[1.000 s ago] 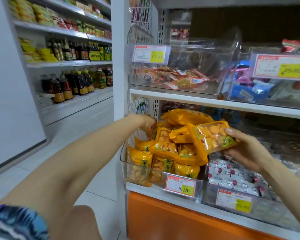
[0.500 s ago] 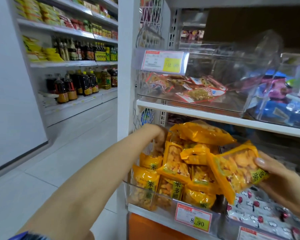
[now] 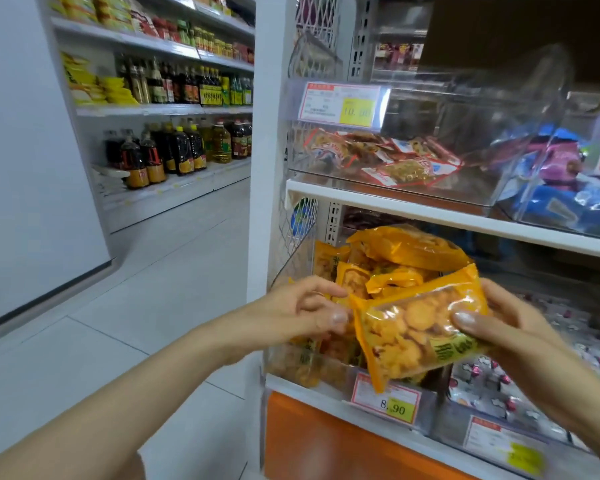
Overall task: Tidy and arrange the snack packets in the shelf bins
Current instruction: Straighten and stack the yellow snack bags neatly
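My right hand (image 3: 499, 334) grips the right end of a yellow packet of round biscuits (image 3: 416, 327), held flat in front of the lower shelf. My left hand (image 3: 302, 313) is at the packet's left edge, its fingers loosely curled and thumb and forefinger tips close to the corner; no pinch shows. Behind them, a clear bin (image 3: 312, 365) with an 8.90 price tag (image 3: 388, 403) holds several matching yellow packets (image 3: 406, 247) piled unevenly.
The bin to the right (image 3: 492, 441) holds white packets (image 3: 541, 368). On the shelf above, a clear bin (image 3: 430, 188) holds red-and-white packets (image 3: 388, 161), beside blue and pink ones (image 3: 568, 174). Oil bottles (image 3: 174, 150) line the aisle shelves on the left.
My left hand has come out of the yellow-packet bin and moved right, up to the held packet's left edge. My right hand has brought that packet leftward and turned it flatter.
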Tool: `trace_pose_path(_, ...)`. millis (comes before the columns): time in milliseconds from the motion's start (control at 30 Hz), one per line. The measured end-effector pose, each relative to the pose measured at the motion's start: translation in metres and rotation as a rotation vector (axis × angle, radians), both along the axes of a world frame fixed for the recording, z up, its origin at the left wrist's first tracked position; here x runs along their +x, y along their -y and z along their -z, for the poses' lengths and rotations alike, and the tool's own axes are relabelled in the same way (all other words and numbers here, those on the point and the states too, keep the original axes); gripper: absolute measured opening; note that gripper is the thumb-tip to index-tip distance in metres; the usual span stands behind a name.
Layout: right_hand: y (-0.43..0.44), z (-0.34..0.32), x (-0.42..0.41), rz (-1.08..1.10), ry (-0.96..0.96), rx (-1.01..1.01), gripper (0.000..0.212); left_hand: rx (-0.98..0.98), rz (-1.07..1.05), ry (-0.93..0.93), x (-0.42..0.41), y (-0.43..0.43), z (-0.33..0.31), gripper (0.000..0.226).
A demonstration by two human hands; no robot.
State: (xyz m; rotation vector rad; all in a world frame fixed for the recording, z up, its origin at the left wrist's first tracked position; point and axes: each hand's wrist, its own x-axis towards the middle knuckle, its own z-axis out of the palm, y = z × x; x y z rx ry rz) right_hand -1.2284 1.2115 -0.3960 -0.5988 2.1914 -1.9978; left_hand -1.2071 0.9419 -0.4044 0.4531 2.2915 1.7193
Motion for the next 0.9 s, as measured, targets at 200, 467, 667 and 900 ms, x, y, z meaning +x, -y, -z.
trace_pose_path(200, 0.029, 0.002, 0.017, -0.167, 0.035, 0.114, 0.077, 0.211, -0.283, 0.102, 0.043, -0.031, 0.002, 0.038)
trace_pose_path(467, 0.046, -0.026, -0.001, -0.140, -0.726, 0.653, 0.051, -0.010, -0.415, 0.010, 0.069, 0.012, -0.001, 0.027)
trace_pose_path(667, 0.137, -0.035, -0.083, -0.330, -0.720, 1.137, 0.040, -0.278, -0.304, -0.092, 0.062, 0.036, 0.022, 0.033)
trace_pose_path(900, 0.197, -0.004, -0.180, -0.410, -0.369, 1.646, 0.048, -0.544, -0.072, -0.358, 0.042, 0.044, 0.040, 0.052)
